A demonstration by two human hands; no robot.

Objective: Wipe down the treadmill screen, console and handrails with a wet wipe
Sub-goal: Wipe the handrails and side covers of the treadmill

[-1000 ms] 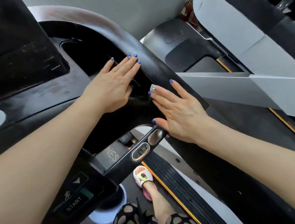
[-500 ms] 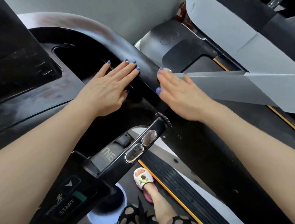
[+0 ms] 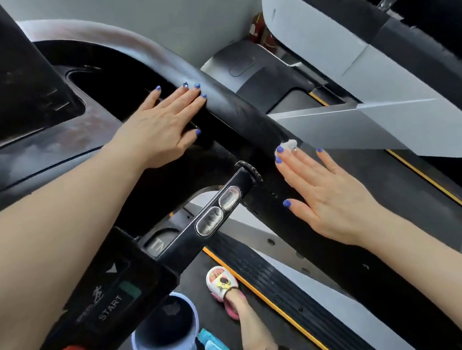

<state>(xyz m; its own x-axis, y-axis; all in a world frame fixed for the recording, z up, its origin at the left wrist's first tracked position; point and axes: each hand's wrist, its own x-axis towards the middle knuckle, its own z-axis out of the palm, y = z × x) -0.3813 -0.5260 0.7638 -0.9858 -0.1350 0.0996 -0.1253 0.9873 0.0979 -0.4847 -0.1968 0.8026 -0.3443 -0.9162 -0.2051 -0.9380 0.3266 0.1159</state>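
Sliding down the black handrail point(image 3: 247, 117), the right hand point(image 3: 323, 192) now lies flat at centre right of the frame, lower along the rail than half a second ago, when it was up beside the left hand. Its fingers are straight and spread, pressing the wet wipe point(image 3: 288, 144) against the rail (only a white corner peeks out past the fingertips). The left hand point(image 3: 164, 125) has stayed put at centre frame, open and flat on the console point(image 3: 40, 152) beside the rail, holding nothing. I judge the upper curve of this rail wiped and the stroke heading toward its lower end; the dark screen point(image 3: 1, 83) at upper left gives no clear sign of whether it is done.
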